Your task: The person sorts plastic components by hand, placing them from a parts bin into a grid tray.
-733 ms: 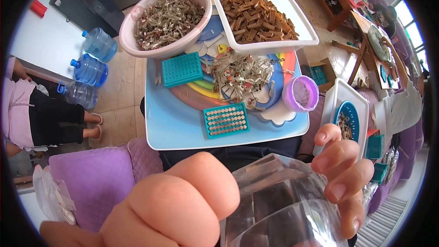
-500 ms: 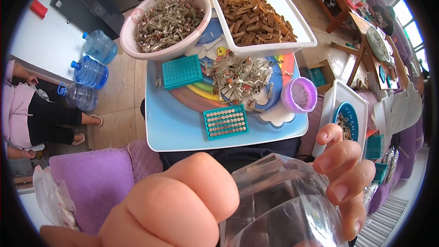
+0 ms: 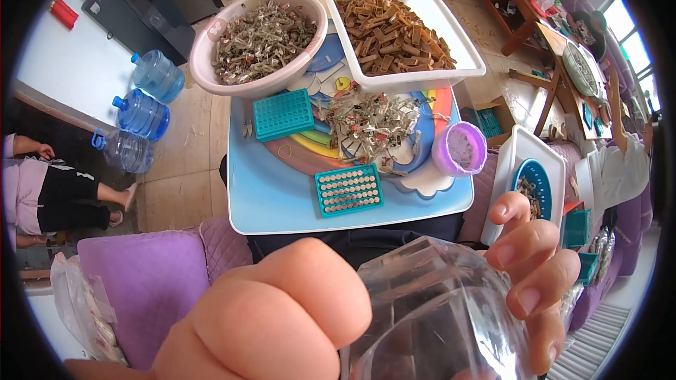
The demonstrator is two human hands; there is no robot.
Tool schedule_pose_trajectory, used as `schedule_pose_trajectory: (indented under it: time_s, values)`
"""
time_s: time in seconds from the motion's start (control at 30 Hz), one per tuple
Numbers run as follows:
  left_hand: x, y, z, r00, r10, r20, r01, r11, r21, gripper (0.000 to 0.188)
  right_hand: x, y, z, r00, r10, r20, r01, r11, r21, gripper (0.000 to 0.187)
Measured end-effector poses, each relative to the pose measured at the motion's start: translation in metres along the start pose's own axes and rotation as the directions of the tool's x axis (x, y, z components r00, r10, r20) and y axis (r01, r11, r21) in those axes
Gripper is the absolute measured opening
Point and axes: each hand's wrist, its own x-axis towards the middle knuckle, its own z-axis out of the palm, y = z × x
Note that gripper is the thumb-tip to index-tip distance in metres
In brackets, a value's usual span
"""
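A large clear plastic container with faceted sides (image 3: 429, 309) is very close in front of me, above my lap. My right hand (image 3: 539, 281) curls its fingers around the container's right side. Against its left side, my left hand (image 3: 271, 317) looms close and large with bent fingers, hiding that edge; its fingertips are out of sight. Beyond, on the blue table, a teal rack filled with small round pieces (image 3: 350, 190) lies near the front edge. Behind it is a loose heap of small clear-and-metal parts (image 3: 370, 127), with a second teal rack (image 3: 283, 114) to the left.
A pink basin (image 3: 201, 63) of similar parts and a white tub (image 3: 468, 46) of brown pieces stand at the table's back. A purple cup (image 3: 461, 149) is at right. Blue water bottles (image 3: 144, 114) and a standing person (image 3: 63, 190) are on the left.
The view has shifted very slightly. Both hands and the clear container stay almost in place. The person at the left has moved their feet a little.
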Motion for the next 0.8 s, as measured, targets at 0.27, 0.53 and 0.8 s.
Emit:
schedule_pose_trajectory:
  time_s: [0.27, 0.53, 0.8]
  values:
    - [-0.006, 0.003, -0.002, 0.999, 0.030, -0.017, -0.030, 0.999, 0.039, 0.027, 0.000, 0.002, 0.015, 0.998, -0.018, -0.064, 0.018, 1.000, -0.005, 0.037]
    - [-0.004, 0.006, 0.001, 0.999, 0.048, -0.018, -0.047, 0.998, 0.045, 0.027, 0.009, -0.007, 0.002, 0.996, -0.003, 0.087, 0.007, 0.999, -0.046, 0.043]
    - [-0.003, 0.009, 0.002, 0.997, 0.069, -0.019, -0.068, 0.996, 0.049, 0.028, 0.015, -0.012, -0.010, 0.979, -0.015, 0.205, 0.021, 0.999, -0.025, 0.044]
